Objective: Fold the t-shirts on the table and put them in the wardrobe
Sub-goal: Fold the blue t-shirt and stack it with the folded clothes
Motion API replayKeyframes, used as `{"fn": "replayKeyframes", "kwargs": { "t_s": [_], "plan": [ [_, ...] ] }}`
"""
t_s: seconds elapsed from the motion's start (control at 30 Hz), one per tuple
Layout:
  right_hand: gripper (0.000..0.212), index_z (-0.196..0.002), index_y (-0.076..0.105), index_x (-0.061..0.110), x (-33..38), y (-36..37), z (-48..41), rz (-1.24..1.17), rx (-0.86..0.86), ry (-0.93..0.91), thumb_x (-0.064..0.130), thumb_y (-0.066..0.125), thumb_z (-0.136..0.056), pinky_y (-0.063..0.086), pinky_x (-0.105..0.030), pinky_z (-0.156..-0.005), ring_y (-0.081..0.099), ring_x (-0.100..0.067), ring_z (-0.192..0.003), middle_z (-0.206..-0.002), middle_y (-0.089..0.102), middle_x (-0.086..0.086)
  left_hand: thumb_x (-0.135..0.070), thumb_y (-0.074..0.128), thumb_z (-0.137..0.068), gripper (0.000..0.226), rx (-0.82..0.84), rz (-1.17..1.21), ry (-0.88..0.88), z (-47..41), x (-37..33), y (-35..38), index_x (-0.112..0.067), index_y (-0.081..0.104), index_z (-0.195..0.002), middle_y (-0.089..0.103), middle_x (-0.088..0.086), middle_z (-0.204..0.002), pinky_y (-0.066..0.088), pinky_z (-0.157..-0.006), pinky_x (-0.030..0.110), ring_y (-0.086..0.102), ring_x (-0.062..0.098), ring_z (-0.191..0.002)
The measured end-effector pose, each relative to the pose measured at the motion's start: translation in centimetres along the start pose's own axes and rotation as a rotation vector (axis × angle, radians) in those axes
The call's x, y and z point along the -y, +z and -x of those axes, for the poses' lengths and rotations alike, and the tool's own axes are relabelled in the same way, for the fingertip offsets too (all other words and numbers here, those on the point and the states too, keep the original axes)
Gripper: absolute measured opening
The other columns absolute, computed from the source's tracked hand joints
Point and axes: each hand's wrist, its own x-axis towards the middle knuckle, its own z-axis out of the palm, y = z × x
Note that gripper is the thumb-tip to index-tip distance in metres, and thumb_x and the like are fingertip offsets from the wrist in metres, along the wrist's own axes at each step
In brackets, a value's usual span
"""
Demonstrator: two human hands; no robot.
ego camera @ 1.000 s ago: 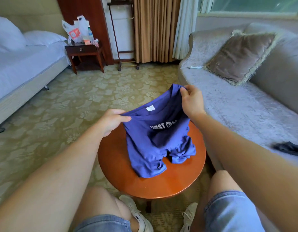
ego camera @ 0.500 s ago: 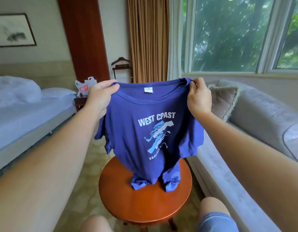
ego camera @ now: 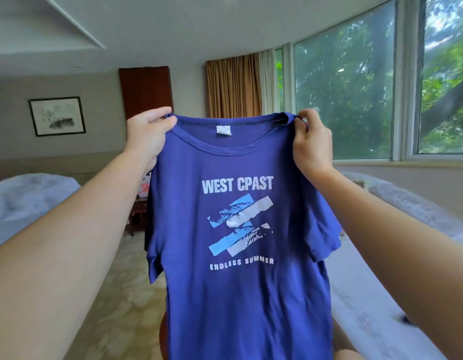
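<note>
The t-shirt hangs in the air in front of the person, spread out flat between both hands, its printed front toward the camera. It is dark blue, with "WEST CPAST" in white above pale blue and white slashes and "ENDLESS SUMMER" below. A small white label shows inside the back of the collar.

The left hand grips one shoulder beside the collar, thumb laid on the front of the cloth and fingers curled behind. The right hand pinches the other shoulder at the collar's edge, fingers bent round a bunched fold. Both sleeves droop loose below the hands. The hem runs out of the bottom of the view, so whether it touches anything cannot be told.

A thin brown edge of the desk shows beside the shirt's lower left. A bed lies to the left, a pale sofa to the right, under a window with a tan curtain.
</note>
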Motion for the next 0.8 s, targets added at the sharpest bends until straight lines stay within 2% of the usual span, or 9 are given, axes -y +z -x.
{"fn": "replayKeyframes", "kwargs": {
  "t_s": [0.07,0.17,0.3,0.4,0.43,0.5,0.57,0.8],
  "plan": [
    [0.017,-0.102,0.056,0.015,-0.3,0.6,0.0,0.001,0.016,-0.012,0.024,0.042,-0.1,0.034,-0.033,-0.067,0.049,-0.029,-0.075,-0.081,0.061,-0.008,-0.009,0.07,-0.088,0.03,-0.005,-0.031,-0.003,-0.4,0.7,-0.2,-0.015,0.069,-0.117,0.067,0.001,-0.104,0.051,-0.099,0.033,0.065,0.016,-0.104],
    [0.017,-0.103,0.056,0.014,-2.2,2.1,0.5,0.029,0.061,0.006,0.024,0.042,-0.1,0.036,-0.034,-0.067,0.049,-0.029,-0.075,-0.081,0.06,-0.009,-0.008,0.07,-0.087,0.031,0.0,-0.108,-0.031,-0.6,3.6,-0.2,-0.011,0.069,-0.118,0.065,-0.004,-0.093,0.051,-0.091,0.022,0.061,0.01,-0.09],
    [0.017,-0.105,0.056,0.013,-7.4,6.0,2.4,0.118,0.197,0.059,0.022,0.043,-0.1,0.038,-0.036,-0.067,0.055,-0.034,-0.079,-0.085,0.063,-0.015,-0.008,0.07,-0.086,0.029,0.014,-0.272,-0.113,-1.1,10.9,-0.4,-0.01,0.071,-0.114,0.069,0.007,-0.105,0.05,-0.092,0.022,0.059,0.012,-0.091],
    [0.016,-0.105,0.054,0.016,-12.9,9.6,4.6,0.222,0.308,0.084,0.024,0.042,-0.1,0.039,-0.039,-0.07,0.058,-0.04,-0.088,-0.093,0.066,-0.019,-0.005,0.067,-0.088,0.029,0.056,-0.389,-0.164,-0.9,18.0,0.0,-0.005,0.069,-0.118,0.066,0.004,-0.109,0.041,-0.073,0.002,0.056,0.008,-0.097],
    [0.017,-0.106,0.054,0.015,-14.8,10.7,5.5,0.257,0.343,0.103,0.023,0.041,-0.1,0.037,-0.038,-0.068,0.058,-0.04,-0.089,-0.095,0.066,-0.02,-0.005,0.066,-0.089,0.03,0.084,-0.423,-0.191,-0.8,20.7,0.1,-0.004,0.068,-0.118,0.065,0.004,-0.11,0.04,-0.073,0.003,0.055,0.007,-0.099],
    [0.02,-0.11,0.053,0.011,-19.0,13.0,7.3,0.356,0.41,0.137,0.022,0.038,-0.102,0.032,-0.038,-0.066,0.057,-0.042,-0.089,-0.097,0.064,-0.024,-0.004,0.066,-0.089,0.029,0.139,-0.486,-0.256,-0.7,26.6,0.3,-0.003,0.068,-0.118,0.066,0.008,-0.116,0.039,-0.081,0.011,0.056,0.008,-0.101],
    [0.023,-0.112,0.05,0.009,-23.5,15.5,9.1,0.469,0.501,0.139,0.023,0.035,-0.104,0.034,-0.041,-0.066,0.058,-0.045,-0.09,-0.099,0.064,-0.026,-0.004,0.066,-0.088,0.028,0.171,-0.537,-0.334,-0.4,32.6,0.3,-0.002,0.069,-0.116,0.068,0.011,-0.117,0.04,-0.085,0.015,0.058,0.01,-0.103],
    [0.023,-0.114,0.049,0.007,-38.3,24.9,15.5,0.738,0.786,0.11,0.021,0.034,-0.103,0.034,-0.041,-0.066,0.06,-0.044,-0.094,-0.107,0.063,-0.021,-0.016,0.069,-0.085,0.022,0.231,-0.742,-0.554,0.7,53.7,0.7,-0.016,0.075,-0.105,0.073,0.003,-0.107,0.05,-0.096,0.035,0.066,0.02,-0.102]
  ]
}}
